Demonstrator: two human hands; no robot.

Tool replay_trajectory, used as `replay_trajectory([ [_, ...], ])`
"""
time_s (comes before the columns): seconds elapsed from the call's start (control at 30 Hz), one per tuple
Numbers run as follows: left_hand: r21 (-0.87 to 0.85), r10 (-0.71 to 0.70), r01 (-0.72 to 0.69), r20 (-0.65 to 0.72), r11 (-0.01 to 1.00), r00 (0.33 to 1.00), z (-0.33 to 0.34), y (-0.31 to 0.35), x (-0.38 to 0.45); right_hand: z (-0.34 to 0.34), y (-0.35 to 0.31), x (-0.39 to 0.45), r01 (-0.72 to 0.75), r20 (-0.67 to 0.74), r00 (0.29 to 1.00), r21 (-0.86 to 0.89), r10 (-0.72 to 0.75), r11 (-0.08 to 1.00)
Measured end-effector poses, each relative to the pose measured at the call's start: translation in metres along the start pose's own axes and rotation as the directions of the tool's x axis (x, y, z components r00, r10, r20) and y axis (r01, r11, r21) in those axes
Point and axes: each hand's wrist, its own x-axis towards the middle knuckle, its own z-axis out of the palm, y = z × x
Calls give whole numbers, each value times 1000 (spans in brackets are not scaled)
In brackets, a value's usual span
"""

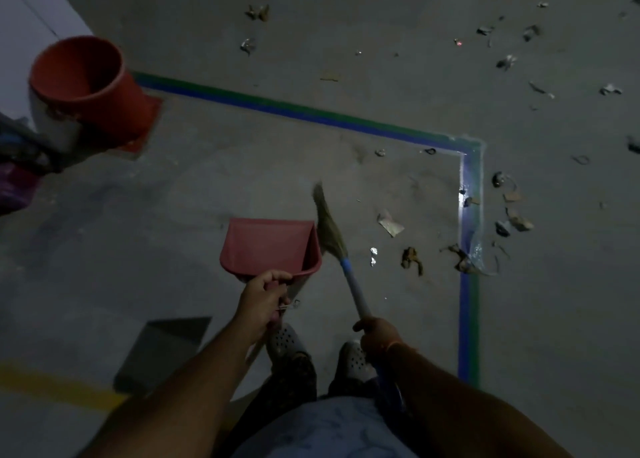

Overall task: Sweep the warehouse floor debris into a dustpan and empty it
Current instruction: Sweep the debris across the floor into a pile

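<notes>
Pink dustpan [270, 246] unfilled, red bin [83, 77] upright, debris [412, 258] scattered

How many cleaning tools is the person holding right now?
2. A red dustpan gripped by the left hand, held out ahead, and a broom gripped by the right hand, its bristles just right of the dustpan. Neither is hidden.

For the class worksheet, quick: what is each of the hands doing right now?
Left hand: closed, holding the dustpan handle.
Right hand: closed, holding the broom handle.
</notes>
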Motion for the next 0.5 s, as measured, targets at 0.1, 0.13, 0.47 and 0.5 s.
replay_trajectory([
  [0.1,3,-15,15,18,1000,1000,15,-12,-15,-12,33,-8,-81,-72,993,105,88,991],
  [0.13,8,-12,12,16,1000,1000,22,-16,-21,-17,43,-10,-94,-106,988,131,109,987],
  [0.47,76,5,-9,52,997,999,98,-37,-66,-34,138,-60,-29,-134,991,-55,22,998],
  [0.5,86,4,-8,55,996,998,105,-39,-68,-31,146,-64,-30,-103,994,-49,25,998],
])
